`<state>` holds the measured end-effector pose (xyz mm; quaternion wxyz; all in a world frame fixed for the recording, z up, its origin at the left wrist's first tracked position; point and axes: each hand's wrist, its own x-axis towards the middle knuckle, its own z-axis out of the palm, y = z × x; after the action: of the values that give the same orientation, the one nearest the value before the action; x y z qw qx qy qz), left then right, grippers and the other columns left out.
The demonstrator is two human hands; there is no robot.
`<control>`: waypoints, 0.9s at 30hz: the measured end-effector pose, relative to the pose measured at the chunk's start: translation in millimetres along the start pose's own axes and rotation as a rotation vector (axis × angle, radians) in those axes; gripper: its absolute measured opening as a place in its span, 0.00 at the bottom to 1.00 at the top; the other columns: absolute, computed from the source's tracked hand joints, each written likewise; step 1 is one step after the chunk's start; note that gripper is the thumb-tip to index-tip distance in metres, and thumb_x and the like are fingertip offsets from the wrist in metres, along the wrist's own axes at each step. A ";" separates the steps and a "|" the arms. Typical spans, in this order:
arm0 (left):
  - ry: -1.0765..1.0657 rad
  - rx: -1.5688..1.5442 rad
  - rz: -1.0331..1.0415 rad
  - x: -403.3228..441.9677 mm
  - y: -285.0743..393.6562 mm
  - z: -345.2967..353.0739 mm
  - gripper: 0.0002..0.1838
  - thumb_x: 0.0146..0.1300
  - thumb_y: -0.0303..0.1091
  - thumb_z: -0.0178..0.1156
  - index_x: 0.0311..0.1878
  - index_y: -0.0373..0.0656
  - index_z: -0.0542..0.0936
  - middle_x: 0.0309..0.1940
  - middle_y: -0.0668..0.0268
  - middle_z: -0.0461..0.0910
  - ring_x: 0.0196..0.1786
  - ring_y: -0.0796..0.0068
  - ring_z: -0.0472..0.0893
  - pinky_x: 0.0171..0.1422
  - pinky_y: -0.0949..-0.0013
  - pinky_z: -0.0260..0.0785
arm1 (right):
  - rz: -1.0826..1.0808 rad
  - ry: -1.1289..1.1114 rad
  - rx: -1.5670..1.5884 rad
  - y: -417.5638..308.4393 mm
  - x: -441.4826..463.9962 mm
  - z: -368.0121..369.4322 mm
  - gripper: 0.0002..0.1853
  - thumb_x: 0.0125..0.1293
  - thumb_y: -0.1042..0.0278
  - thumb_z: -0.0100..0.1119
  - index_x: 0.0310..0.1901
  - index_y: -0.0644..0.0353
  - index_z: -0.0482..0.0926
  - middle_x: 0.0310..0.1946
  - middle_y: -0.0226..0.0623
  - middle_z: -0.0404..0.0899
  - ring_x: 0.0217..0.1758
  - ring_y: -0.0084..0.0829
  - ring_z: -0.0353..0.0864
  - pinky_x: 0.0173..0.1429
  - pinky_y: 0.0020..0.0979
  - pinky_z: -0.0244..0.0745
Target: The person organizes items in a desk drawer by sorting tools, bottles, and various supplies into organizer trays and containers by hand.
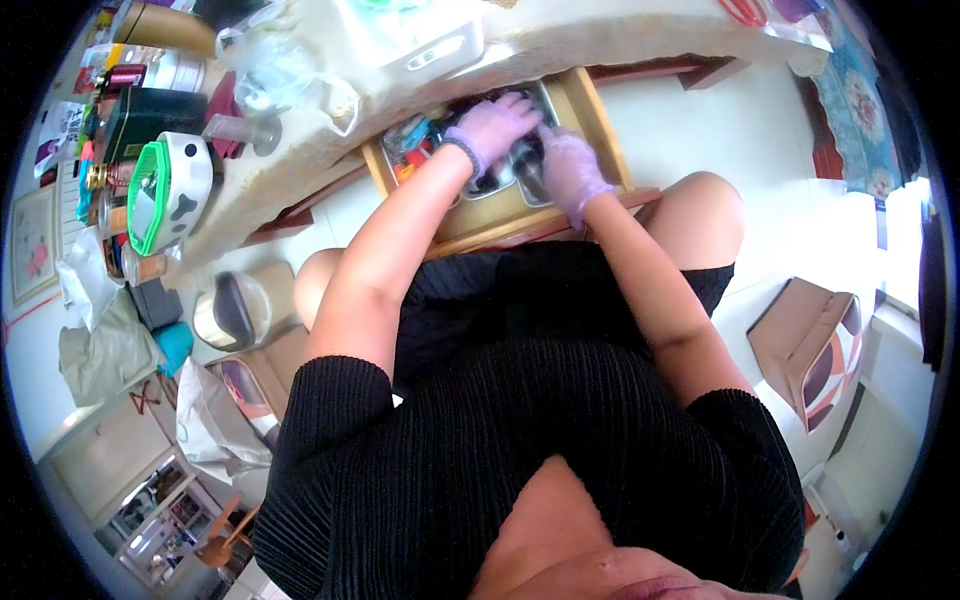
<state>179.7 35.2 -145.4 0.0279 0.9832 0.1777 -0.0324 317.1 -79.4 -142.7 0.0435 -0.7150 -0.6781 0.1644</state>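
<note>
Both my hands wear thin, translucent purple gloves and reach into a pulled-out wooden drawer (600, 120). My left hand (492, 132) lies over the middle of the drawer, its fingers stretched out above dark contents. On the right side, my right hand (576, 175) has its fingers bent together beside a dark, shiny item (527, 168); what they hold, if anything, is blurred. The fingertips of both hands come close together. Shallow trays line the drawer, and the left tray (408, 150) holds small red, blue and white items. My left hand hides part of the trays.
Above the drawer runs a cloth-covered tabletop (550, 45) with a white container (432, 50), clear plastic bags (275, 75) and a white-and-green device (175, 195). A bin (235, 308) stands at left. A brown box-like seat (805, 345) is at right.
</note>
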 end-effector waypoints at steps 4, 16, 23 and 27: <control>-0.106 0.078 0.115 30.8 6.0 -10.4 0.16 0.61 0.30 0.53 0.53 0.50 0.77 0.49 0.64 0.79 0.56 0.61 0.77 0.51 0.59 0.77 | 0.137 -0.074 -0.028 2.8 -2.1 -3.6 0.23 0.59 0.71 0.60 0.57 0.64 0.73 0.56 0.52 0.75 0.56 0.45 0.79 0.59 0.39 0.76; 0.188 -0.131 -0.093 37.0 14.5 -1.7 0.40 0.49 0.22 0.64 0.68 0.52 0.66 0.69 0.58 0.64 0.72 0.57 0.64 0.66 0.53 0.68 | 0.166 0.101 0.344 23.9 -5.9 -11.0 0.35 0.63 0.57 0.62 0.65 0.72 0.63 0.58 0.63 0.71 0.60 0.56 0.74 0.64 0.46 0.71; 0.272 -0.139 -0.274 5.2 6.5 19.2 0.48 0.47 0.20 0.64 0.74 0.50 0.58 0.73 0.56 0.59 0.73 0.52 0.62 0.73 0.53 0.61 | 0.081 0.273 0.241 6.2 11.7 -6.0 0.37 0.64 0.53 0.62 0.66 0.70 0.61 0.60 0.59 0.70 0.59 0.56 0.74 0.64 0.46 0.71; 0.400 -0.387 -0.265 6.0 4.0 27.5 0.46 0.49 0.22 0.64 0.74 0.51 0.58 0.71 0.49 0.60 0.68 0.44 0.67 0.71 0.53 0.63 | 0.108 0.124 0.230 -10.5 22.6 -38.7 0.35 0.60 0.52 0.66 0.61 0.68 0.68 0.55 0.57 0.76 0.58 0.54 0.76 0.64 0.45 0.71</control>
<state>185.2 31.7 -173.0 0.1747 0.9147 0.3093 0.1927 319.1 -50.1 -107.2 0.1581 -0.7497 -0.6112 0.1985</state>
